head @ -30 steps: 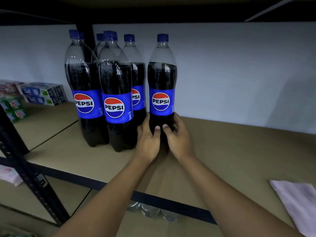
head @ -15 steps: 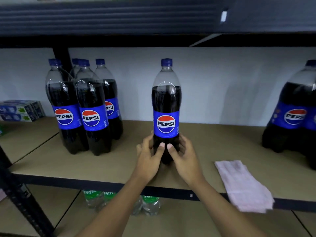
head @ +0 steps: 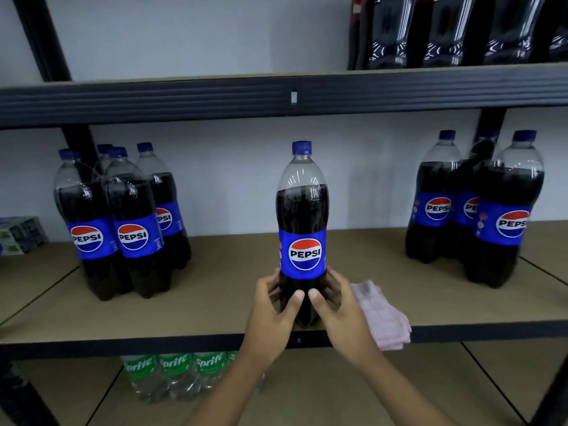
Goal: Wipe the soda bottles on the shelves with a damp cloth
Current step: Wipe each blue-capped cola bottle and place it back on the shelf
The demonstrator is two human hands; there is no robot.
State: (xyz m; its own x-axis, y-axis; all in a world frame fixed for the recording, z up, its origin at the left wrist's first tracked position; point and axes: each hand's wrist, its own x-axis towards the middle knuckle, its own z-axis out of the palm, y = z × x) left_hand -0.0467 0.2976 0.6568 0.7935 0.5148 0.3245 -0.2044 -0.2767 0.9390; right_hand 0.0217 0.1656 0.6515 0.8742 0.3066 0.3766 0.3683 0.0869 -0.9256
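At frame centre, the upright dark plastic Pepsi bottle (head: 302, 235) is gripped low by the left hand (head: 272, 312) and right hand (head: 339, 309), fingers wrapped round; one hand should be freed for the folded pink cloth (head: 382, 315) lower right.

Single wide-angle head cam, close in, facing the rack square-on: middle shelf (head: 215, 302) centred, upper shelf (head: 184, 99) above, lower shelf (head: 430, 392) below.
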